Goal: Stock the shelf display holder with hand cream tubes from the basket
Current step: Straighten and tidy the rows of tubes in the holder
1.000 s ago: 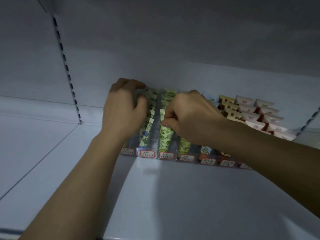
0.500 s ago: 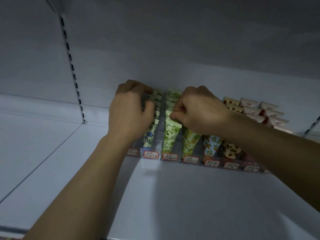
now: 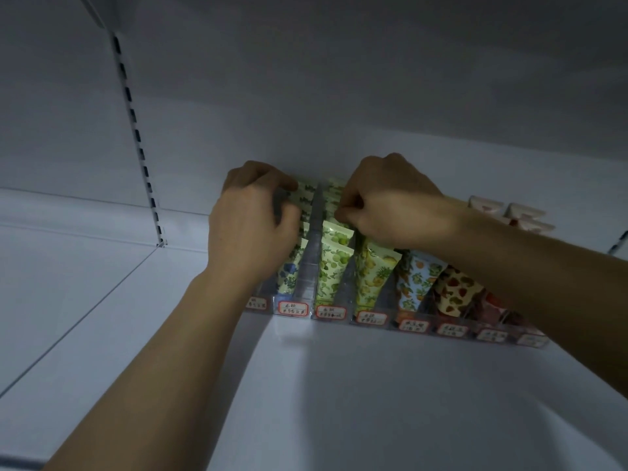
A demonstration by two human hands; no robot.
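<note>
Right hand (image 3: 390,202) seems to pinch a green tube (image 3: 334,263) in the holder (image 3: 343,294); left hand's (image 3: 251,222) grip is unclear. Crowded rows could topple.

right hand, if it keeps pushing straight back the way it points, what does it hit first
Probably the green-print tubes stacked in that lane at the right hand, then the shelf's back wall; depth is hard to judge.
</note>
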